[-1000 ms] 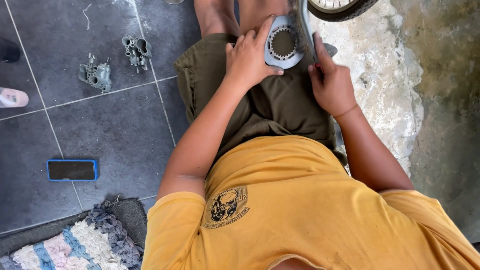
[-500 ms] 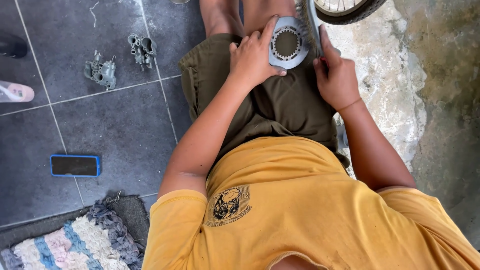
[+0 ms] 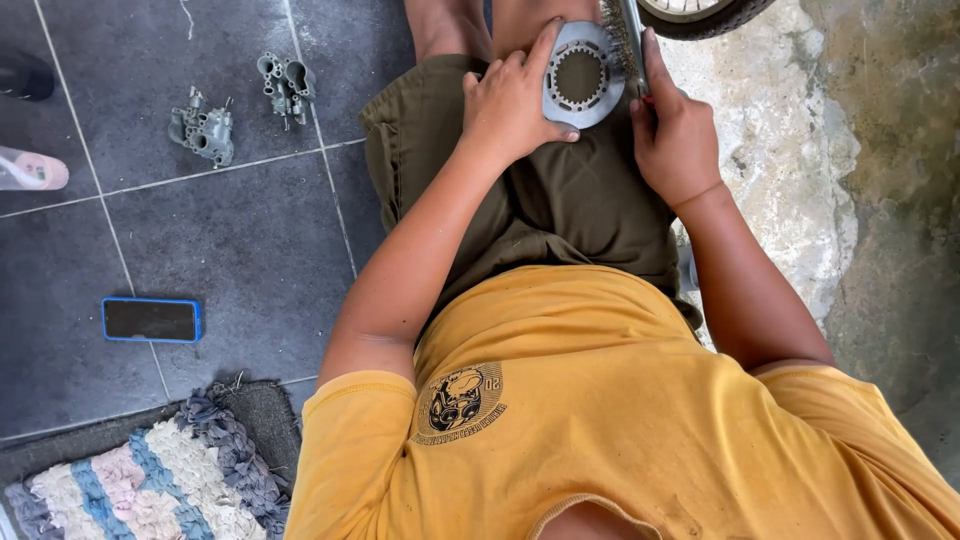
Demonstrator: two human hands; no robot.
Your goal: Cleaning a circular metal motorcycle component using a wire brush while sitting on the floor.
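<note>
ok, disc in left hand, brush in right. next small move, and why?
Probably a short brush stroke along the disc's right rim. The left hand holds the toothed metal disc flat on the lap, and the right hand has the wire brush with its bristles at that rim, so the tool appears already placed there.

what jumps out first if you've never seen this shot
The grey toothed metal disc at top centre, steadied on the lap by the left hand while the right hand lays a wire brush against its edge. Next, two grey carburettor bodies on the dark tiles at upper left, and a blue-cased phone lying lower left.
</note>
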